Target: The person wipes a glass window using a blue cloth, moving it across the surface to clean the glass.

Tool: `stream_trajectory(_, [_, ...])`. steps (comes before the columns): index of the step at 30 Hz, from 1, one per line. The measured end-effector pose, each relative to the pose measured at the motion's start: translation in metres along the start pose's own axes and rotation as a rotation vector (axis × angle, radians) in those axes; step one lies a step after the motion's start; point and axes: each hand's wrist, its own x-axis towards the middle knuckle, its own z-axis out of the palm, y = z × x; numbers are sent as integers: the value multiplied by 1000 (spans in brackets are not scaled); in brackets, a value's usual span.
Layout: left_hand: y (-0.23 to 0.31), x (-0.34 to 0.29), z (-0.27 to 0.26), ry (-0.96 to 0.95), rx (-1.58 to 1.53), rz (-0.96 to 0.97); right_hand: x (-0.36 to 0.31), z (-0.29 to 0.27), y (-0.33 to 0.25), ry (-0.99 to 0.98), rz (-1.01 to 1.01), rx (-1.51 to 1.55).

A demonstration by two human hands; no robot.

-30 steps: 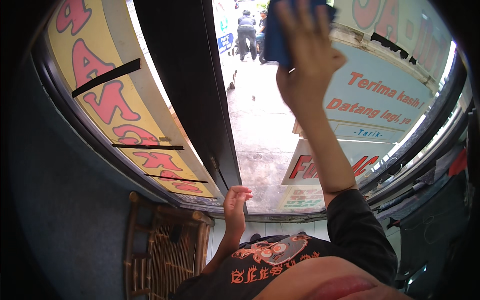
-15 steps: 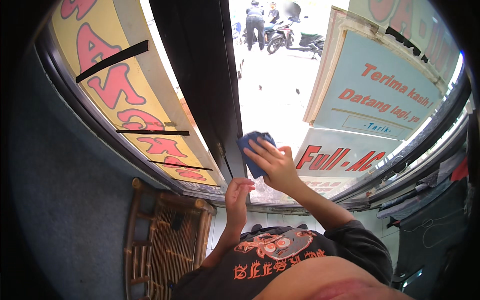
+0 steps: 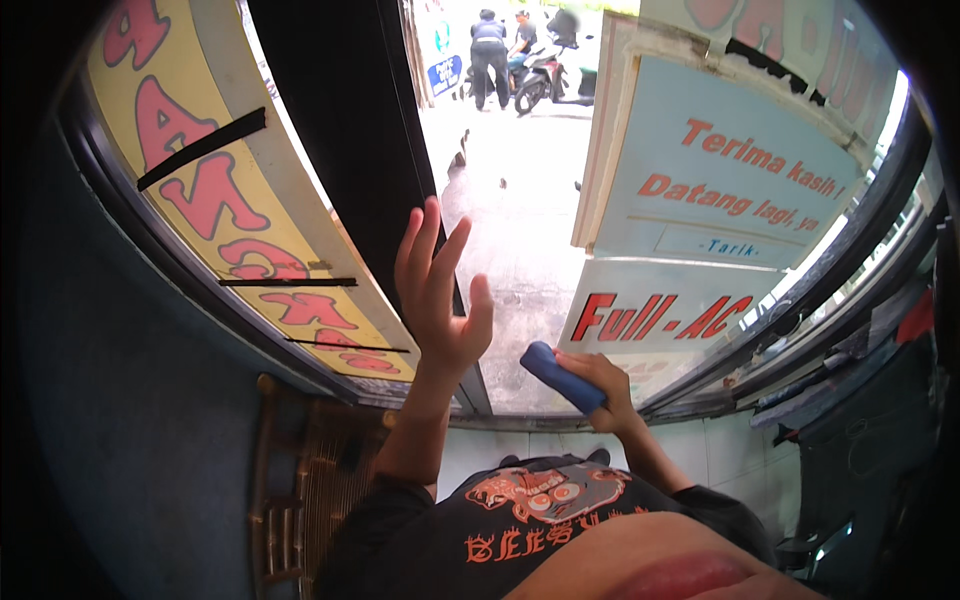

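Observation:
My left hand [image 3: 440, 310] is raised with its fingers spread in front of the dark door frame [image 3: 345, 110]. Whether its fingertips touch the frame I cannot tell. Lower down on the right, my right hand [image 3: 605, 390] grips a folded blue cloth [image 3: 562, 377], with the fingers wrapped round its far side partly hidden. Behind both hands stands a glass pane [image 3: 515, 290], through which bright ground outdoors shows. The cloth is near the pane's lower part and looks apart from the glass.
Stickered signs cover the glass: a yellow one [image 3: 190, 175] on the left, a light blue one [image 3: 720, 150] on the right. A bamboo bench [image 3: 330, 470] stands at lower left. Beyond the glass are people [image 3: 490, 55] and a motorbike [image 3: 540, 75].
My right hand has come down and away from the glass with the blue cloth. My left hand has risen to the door frame, its fingers spreading. The view has shifted slightly.

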Motion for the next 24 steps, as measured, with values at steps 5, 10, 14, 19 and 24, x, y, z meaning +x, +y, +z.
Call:
stream_trajectory(5, [-9, 41, 41, 5, 47, 81, -12, -12, -2, 93, -22, -104])
stream_trajectory(10, [-6, 12, 72, -82, 150, 11, -30, -39, 9, 478, -148, -204])
stream_trajectory(14, [-9, -34, 94, -123, 224, 0, -31, -85, 22, 929, -192, -398])
stream_trajectory(19, [-8, -87, 103, -187, 199, -67, 1, -147, 21, 1315, -68, -603])
stream_trajectory(24, [-5, -123, 90, -331, 167, -182, 37, -159, 31, 1496, 165, -314])
